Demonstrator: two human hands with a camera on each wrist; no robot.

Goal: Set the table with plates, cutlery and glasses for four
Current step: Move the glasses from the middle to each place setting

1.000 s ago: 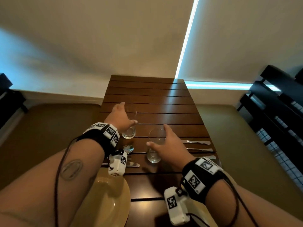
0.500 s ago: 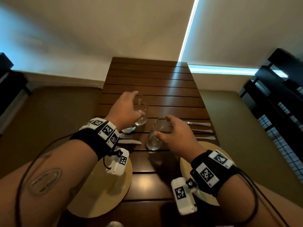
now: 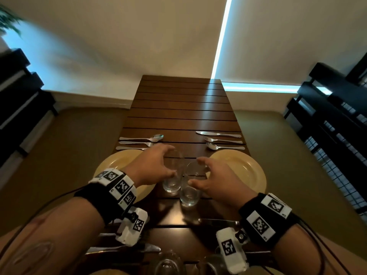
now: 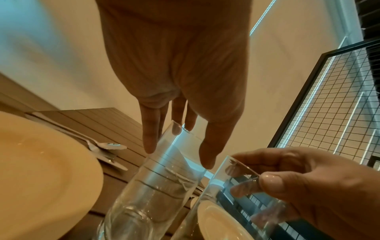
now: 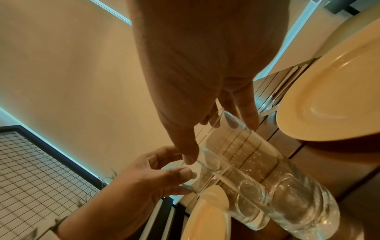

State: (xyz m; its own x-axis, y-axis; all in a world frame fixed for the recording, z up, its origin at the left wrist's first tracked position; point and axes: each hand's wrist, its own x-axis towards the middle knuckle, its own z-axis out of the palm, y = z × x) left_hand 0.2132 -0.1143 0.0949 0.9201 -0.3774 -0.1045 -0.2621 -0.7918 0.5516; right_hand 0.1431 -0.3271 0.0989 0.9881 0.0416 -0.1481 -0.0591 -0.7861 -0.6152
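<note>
Nearest you, at the bottom edge of the head view, stand two more glasses (image 3: 167, 263), with cutlery (image 3: 218, 221) lying on the dark slatted desk (image 3: 178, 108) beside your wrists. Just beyond, your left hand (image 3: 153, 167) curls its fingers and thumb around the rim of the left glass (image 3: 172, 175), and your right hand (image 3: 216, 181) pinches the rim of the right glass (image 3: 189, 192) in the same way. Both glasses stand upright in the middle of the desk, side by side and so close that you cannot tell whether they touch; the right one sits slightly nearer to you. They lie between two yellow plates: the left plate (image 3: 117, 161) partly under your left wrist, the right plate (image 3: 244, 169) just beside your right hand. Past the plates, a spoon, fork and knife (image 3: 139, 142) lie on the left, and a knife, fork and spoon (image 3: 222, 140) on the right. The far half of the desk runs on toward the wall.
</note>
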